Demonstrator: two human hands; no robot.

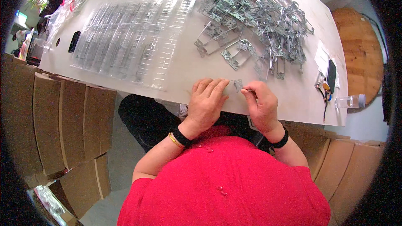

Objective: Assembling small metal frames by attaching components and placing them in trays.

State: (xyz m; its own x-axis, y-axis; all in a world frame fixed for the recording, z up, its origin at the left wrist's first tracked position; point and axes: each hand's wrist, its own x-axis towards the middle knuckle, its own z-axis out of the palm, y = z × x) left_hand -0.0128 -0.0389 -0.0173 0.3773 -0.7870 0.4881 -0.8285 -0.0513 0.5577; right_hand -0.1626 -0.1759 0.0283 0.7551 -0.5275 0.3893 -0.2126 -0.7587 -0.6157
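Note:
Near the table's front edge, a small silvery metal bracket (238, 85) shows between my two hands. My right hand (263, 105) pinches its right side between thumb and fingertips. My left hand (206, 102) reaches it from the left; its fingers lie close together and bent, and the thumb is tucked low. A thin metal rod seems to run from the bracket to the left fingertips, whose grip is partly hidden. Beyond my hands lies a large tangled heap of similar metal brackets (255, 21), with a few loose frames (238, 54) at its near side.
Clear plastic blister trays (125, 37) cover the left of the white table (176, 96). A small black object (74, 42) lies beside them. At right are a dark phone-like object (331, 75), keys (325, 87) and a clear jar (351, 101). Cardboard boxes (50, 121) line the left below.

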